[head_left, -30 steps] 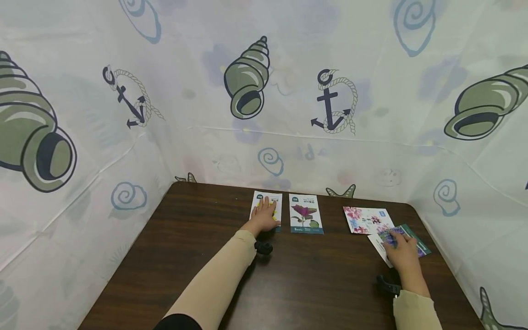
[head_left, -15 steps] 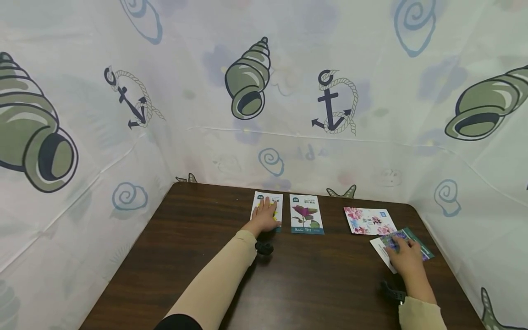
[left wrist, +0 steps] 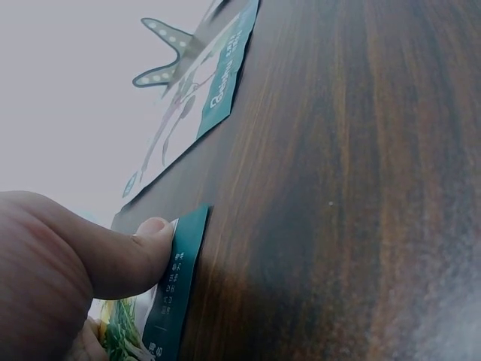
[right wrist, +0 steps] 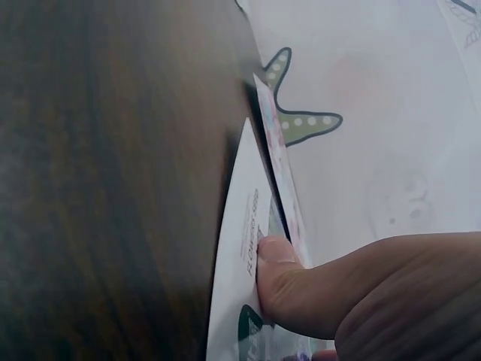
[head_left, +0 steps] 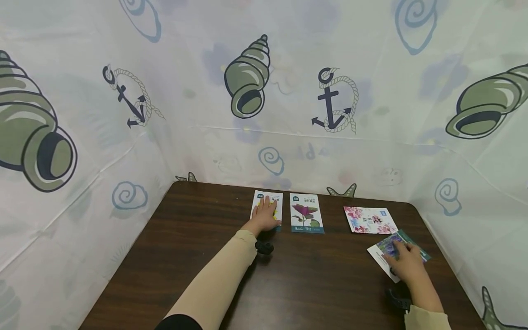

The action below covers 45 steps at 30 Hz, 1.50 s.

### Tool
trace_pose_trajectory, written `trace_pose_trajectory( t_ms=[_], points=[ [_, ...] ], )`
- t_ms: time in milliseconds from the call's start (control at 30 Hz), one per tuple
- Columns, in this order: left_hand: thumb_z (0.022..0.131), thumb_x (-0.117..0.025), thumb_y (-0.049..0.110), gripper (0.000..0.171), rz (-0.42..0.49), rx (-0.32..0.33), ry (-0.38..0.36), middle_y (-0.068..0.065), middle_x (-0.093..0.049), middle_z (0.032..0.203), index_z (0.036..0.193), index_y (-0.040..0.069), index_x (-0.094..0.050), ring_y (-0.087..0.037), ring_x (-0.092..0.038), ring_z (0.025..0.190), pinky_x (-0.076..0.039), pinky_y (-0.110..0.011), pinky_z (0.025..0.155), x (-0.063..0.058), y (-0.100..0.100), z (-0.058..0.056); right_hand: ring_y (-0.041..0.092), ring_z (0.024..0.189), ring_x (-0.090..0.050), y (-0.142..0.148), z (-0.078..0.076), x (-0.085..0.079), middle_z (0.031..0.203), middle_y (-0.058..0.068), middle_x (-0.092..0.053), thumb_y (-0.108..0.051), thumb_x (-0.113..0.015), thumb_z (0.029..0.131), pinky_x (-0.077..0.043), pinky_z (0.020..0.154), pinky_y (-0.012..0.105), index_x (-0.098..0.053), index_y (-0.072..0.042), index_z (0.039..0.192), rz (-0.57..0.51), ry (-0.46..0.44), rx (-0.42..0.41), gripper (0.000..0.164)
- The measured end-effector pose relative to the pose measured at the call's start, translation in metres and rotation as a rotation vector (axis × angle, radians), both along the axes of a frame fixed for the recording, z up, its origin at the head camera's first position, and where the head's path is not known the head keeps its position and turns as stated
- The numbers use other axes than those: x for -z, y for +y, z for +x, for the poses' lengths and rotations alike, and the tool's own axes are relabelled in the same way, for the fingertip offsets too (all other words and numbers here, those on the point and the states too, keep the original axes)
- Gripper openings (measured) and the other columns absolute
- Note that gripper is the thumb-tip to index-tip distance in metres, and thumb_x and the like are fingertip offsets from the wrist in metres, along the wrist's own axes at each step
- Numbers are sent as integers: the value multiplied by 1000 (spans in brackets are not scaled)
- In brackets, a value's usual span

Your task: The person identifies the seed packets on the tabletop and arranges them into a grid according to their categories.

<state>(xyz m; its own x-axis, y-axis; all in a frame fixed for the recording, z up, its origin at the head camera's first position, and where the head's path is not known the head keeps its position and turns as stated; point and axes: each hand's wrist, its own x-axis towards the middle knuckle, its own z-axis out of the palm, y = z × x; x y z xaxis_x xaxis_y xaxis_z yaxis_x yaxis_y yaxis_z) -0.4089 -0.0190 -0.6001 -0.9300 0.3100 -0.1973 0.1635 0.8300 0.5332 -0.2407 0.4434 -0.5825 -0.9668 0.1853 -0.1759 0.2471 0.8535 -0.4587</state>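
My left hand [head_left: 265, 217] rests with outstretched fingers on a yellow-flowered packet [head_left: 256, 197] at the table's back edge. In the left wrist view, the thumb [left wrist: 124, 259] lies over that packet's green-banded end [left wrist: 180, 289]. To its right is a packet with a purple flower [head_left: 304, 213]. My right hand [head_left: 408, 263] presses on a purple-and-green flower seed packet [head_left: 377, 253], which lies slanted at the right. In the right wrist view, the thumb [right wrist: 289, 282] is on its printed white face; most of the other fingers are hidden.
A pink-blossom packet [head_left: 369, 221] lies just behind the slanted one, near the back right corner. The dark wooden table [head_left: 313, 284] is bordered at the back and sides by a pale printed cloth [head_left: 185, 91] with shells and anchors.
My right hand has slid the slanted packet towards the near edge, turning it a little, so more of the pink-blossom packet's lower side shows. My left hand has stayed in place.
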Motion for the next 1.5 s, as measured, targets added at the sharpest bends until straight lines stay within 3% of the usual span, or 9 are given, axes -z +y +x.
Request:
trace_pose_trajectory(
  t_ms=[333,733,1133,1500],
  points=[
    [106,-72,35,90,10,-2,-2,-13,9,185,177,19,-18,-34,14,172,3,-61,138,-1,-3,1,81,145,-12,-14,6,-3,161,56,-2,-37,-67,108,-27,115,88,-25,9,166,-10,-46,-19,85],
    [105,-73,37,92,-10,4,-16,-11,11,185,177,21,-17,-33,15,172,4,-60,138,4,-1,-3,81,142,-25,-39,22,1,155,57,-18,-30,-70,107,-35,112,85,-36,13,161,63,45,-128,77],
    [106,-72,31,89,23,-5,-25,-14,9,185,177,17,-20,-35,14,172,4,-60,138,-9,-2,5,78,145,-27,-74,27,3,159,53,-22,-31,-74,105,-36,113,83,-40,5,164,49,47,-149,77],
    [105,-74,34,91,19,-3,-13,-12,10,185,177,20,-19,-34,15,171,6,-60,137,-2,-1,0,73,148,-31,-106,35,3,162,48,-27,-31,-77,103,-38,114,82,-44,-1,165,40,76,-216,76]
  ],
)
